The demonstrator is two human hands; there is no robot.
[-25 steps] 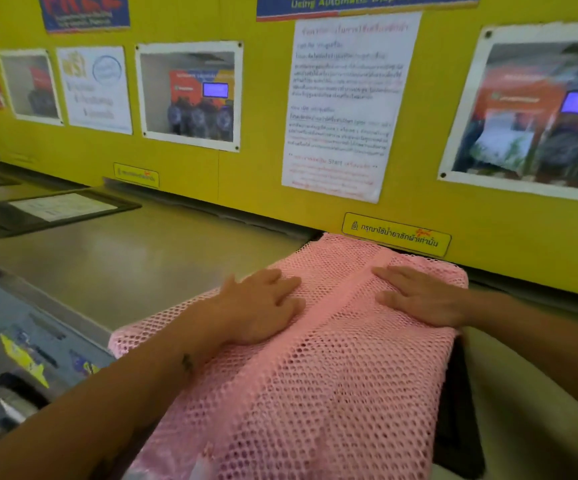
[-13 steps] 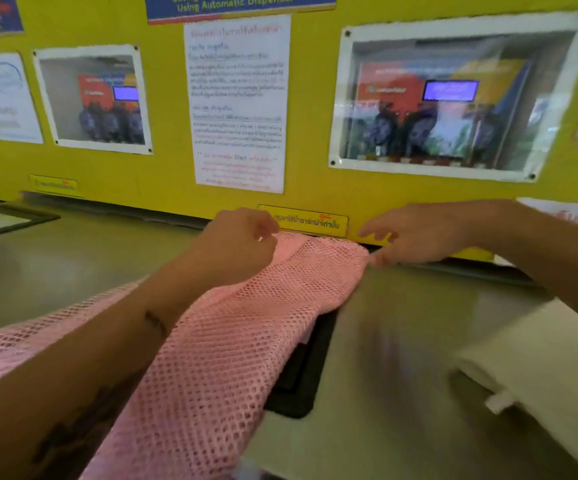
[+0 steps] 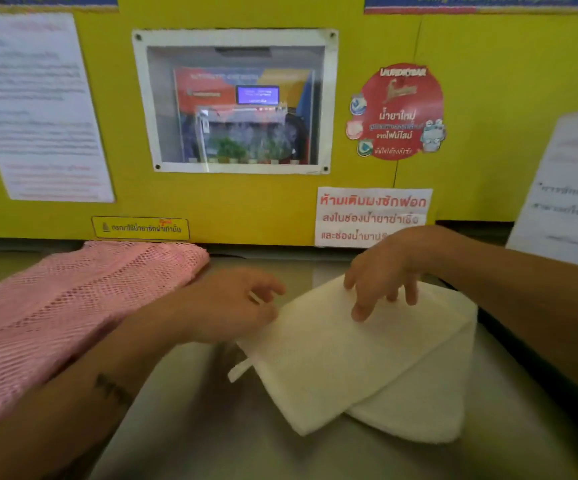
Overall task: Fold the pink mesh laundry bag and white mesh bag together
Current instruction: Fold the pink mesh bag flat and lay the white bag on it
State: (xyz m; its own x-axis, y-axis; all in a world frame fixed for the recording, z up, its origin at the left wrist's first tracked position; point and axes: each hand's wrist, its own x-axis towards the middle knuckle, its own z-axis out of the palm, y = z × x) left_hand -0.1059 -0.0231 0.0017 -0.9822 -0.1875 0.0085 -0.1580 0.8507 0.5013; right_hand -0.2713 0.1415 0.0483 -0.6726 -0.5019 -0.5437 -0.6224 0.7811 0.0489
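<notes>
White mesh bag: folded, lying flat on the grey worktop toward its right side, one layer overlapping another so that a rounded lower flap shows at the near right; a small white loop tab sticks out from its left edge. Left hand: reaches in from the near left, forearm crossing over the pink bag, and meets the left edge of the white bag; its fingers are loosely curled and partly parted, and whether they have pinched the fabric cannot be told through the blur. Right hand: comes in from the right, palm down, over the far corner of the white bag; its fingers are spread and hang down, tips touching or just above the cloth, closed around nothing. Pink mesh laundry bag: spread across the left part of the worktop, from the near left edge back to the far edge, where its end lies against the wall; apart from the white bag, with bare worktop between them. Yellow wall panel: stands along the far edge of the worktop. Fixed to it: a white-framed window with a small blue screen behind, a round red sticker, a white notice with red lettering just behind the right hand, a small yellow label above the pink bag's far end, and a printed paper sheet at far left.
</notes>
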